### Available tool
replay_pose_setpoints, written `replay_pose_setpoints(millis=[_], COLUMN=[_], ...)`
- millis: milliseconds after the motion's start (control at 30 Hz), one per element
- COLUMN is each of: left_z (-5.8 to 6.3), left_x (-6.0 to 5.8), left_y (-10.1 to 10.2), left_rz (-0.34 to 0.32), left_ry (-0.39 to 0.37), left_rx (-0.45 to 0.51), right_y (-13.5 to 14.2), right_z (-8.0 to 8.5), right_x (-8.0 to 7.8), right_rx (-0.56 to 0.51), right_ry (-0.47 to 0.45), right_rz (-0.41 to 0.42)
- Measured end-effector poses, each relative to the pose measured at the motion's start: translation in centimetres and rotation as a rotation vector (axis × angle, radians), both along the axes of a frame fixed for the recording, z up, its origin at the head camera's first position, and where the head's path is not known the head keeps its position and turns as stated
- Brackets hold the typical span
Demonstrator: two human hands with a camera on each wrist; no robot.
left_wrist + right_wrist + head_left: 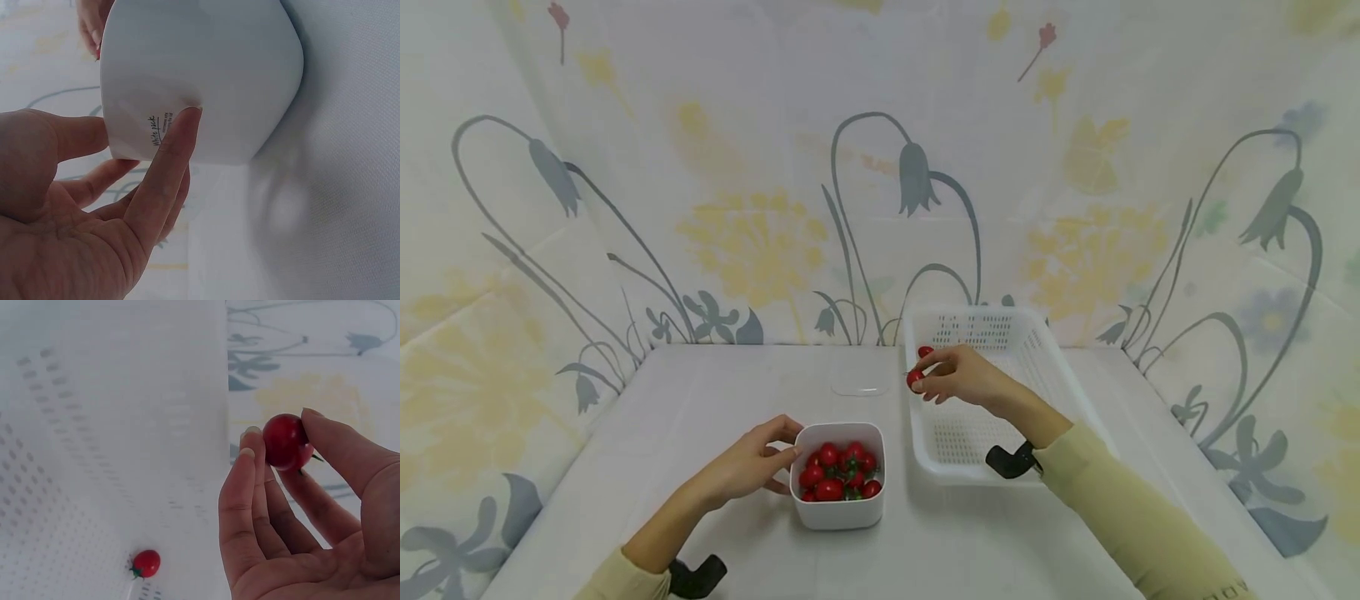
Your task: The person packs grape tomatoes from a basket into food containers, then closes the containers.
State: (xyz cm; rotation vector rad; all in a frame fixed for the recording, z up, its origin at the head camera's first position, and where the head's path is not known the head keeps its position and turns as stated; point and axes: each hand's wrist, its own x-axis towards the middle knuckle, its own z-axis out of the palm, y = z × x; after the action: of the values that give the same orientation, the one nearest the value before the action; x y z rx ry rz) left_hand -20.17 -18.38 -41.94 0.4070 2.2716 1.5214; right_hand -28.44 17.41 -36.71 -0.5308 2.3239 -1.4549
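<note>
Several cherry tomatoes (829, 490) lie piled in a small white container (841, 517). My left hand (752, 462) holds its left side, thumb at the rim and fingers along the outer wall; printed lettering (155, 130) shows beside one fingertip in the left wrist view. Above the left edge of a white perforated basket (951, 479), my right hand (958, 379) pinches one round cherry tomato (285, 440) between thumb and fingertips, its green stem showing. Another cherry tomato (147, 564) lies in the basket, near the far left corner in the head view.
A flat clear oval piece (859, 388) lies on the white tabletop (715, 383) behind the container. A flower-patterned cloth (760, 150) rises behind and on both sides of the table. The basket stands to the right of the container.
</note>
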Motion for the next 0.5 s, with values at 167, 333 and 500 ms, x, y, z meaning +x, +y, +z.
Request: replay_pose_setpoints(millis=[167, 333, 500], left_z=[0.0, 0.1, 0.1], left_x=[0.1, 0.1, 0.1], left_y=[0.0, 0.0, 0.1], left_rz=[-0.001, 0.000, 0.004], left_ry=[0.003, 0.002, 0.001], left_rx=[0.005, 0.008, -0.002], right_y=[-1.1, -2.3, -3.4], right_z=[-0.1, -0.1, -0.2], right_x=[1.6, 2.9, 4.1], right_rx=[0.003, -0.018, -0.031], right_ry=[0.037, 0.041, 0.029], right_rz=[0.063, 0.102, 0.141])
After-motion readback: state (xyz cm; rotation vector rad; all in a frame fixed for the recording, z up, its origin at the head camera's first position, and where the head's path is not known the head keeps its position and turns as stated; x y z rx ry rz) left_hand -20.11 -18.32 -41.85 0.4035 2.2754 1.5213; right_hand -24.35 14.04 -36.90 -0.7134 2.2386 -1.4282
